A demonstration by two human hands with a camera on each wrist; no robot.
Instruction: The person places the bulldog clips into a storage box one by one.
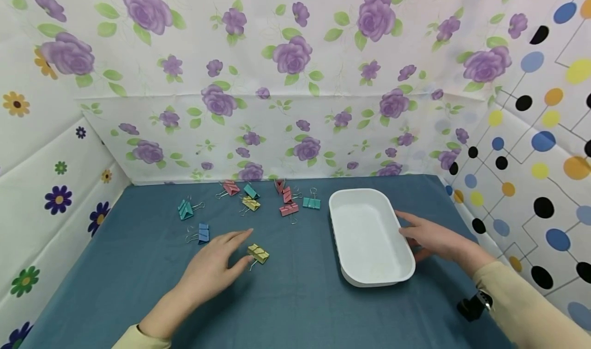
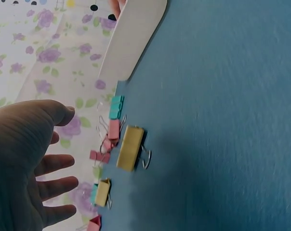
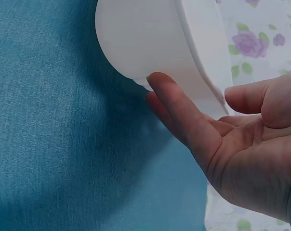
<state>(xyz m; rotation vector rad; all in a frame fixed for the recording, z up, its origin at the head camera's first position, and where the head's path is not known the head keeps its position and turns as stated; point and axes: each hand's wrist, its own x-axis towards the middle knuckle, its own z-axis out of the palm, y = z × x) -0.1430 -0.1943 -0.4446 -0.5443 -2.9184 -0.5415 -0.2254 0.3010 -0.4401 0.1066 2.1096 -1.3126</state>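
Observation:
My left hand [image 1: 213,264] hovers over the cloth, thumb and fingers spread apart. Just beyond its thumb in the head view lies a yellow binder clip [image 1: 258,253]; the left wrist view shows this yellow clip [image 2: 131,148] apart from the hand [image 2: 30,159]. A white rectangular tray [image 1: 371,236] stands on the right, with nothing in it. Against its right side rests my right hand [image 1: 431,238]. In the right wrist view, the hand's extended fingers [image 3: 177,103] lie along the tray's outer wall [image 3: 140,38], and the thumb is near the rim.
Further back lie several binder clips: a blue one [image 1: 203,233], a teal one [image 1: 186,209], a yellow one [image 1: 251,203], a pink one [image 1: 289,209] and another teal one [image 1: 311,203]. Flowered sheeting [image 1: 295,123] rises behind the blue cloth [image 1: 295,303]; dotted sheeting [image 1: 531,185] borders the right.

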